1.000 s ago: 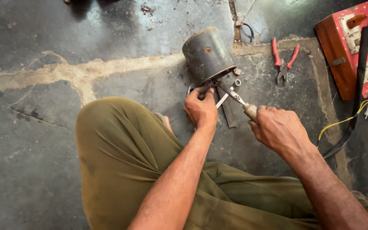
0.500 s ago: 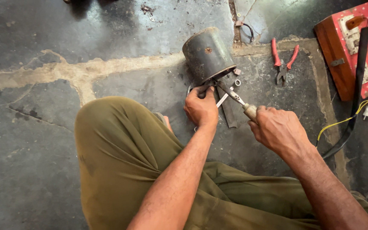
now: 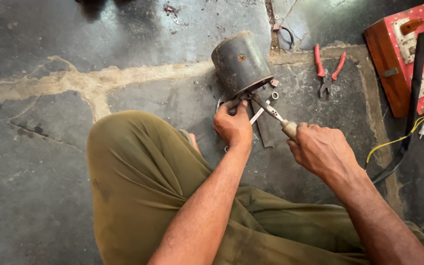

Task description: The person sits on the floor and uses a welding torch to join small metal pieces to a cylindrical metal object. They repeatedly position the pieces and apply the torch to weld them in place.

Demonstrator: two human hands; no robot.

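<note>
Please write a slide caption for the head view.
Left hand steadies a motor while right hand works a screwdriver into it.

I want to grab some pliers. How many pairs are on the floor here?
1: red-handled pliers lie on the stone floor, right of the dark metal cylinder. More may be out of view.

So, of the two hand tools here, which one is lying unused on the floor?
The red-handled pliers, lying apart on the stone floor right of the dark metal cylinder. The wooden-handled screwdriver is in the right hand.
</note>
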